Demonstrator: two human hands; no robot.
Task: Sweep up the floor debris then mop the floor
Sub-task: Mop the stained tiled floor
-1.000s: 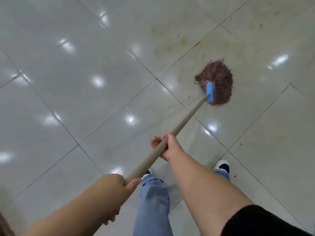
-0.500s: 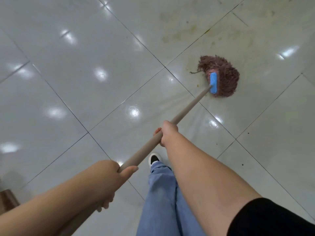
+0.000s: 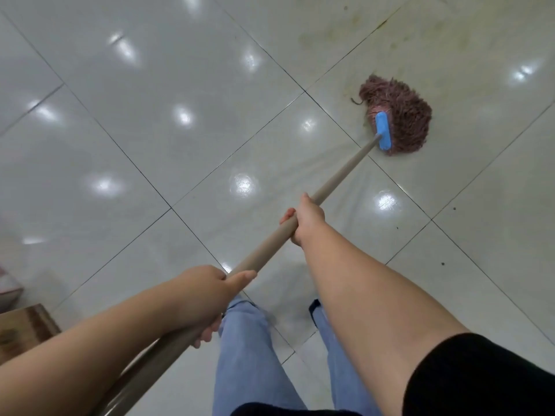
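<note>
A mop with a reddish-brown string head (image 3: 402, 115) and a blue clamp (image 3: 383, 130) rests on the glossy white tiled floor (image 3: 150, 115) at the upper right. Its long tan handle (image 3: 339, 178) runs diagonally down to the lower left. My right hand (image 3: 306, 217) grips the handle about halfway along. My left hand (image 3: 207, 295) grips it lower down, near its upper end. Yellowish stains (image 3: 420, 37) mark the tiles beyond the mop head. Wet streaks show on the tile between the mop head and my right hand.
My legs in blue jeans (image 3: 249, 355) stand below the handle. A brown wooden object (image 3: 24, 328) sits at the left edge, with a pale item (image 3: 7, 288) above it. Small dark specks (image 3: 443, 263) lie on the tiles at the right.
The mop head has slid away from me along the floor toward the stained tiles. Both arms have stretched forward with it, and the view has shifted forward.
</note>
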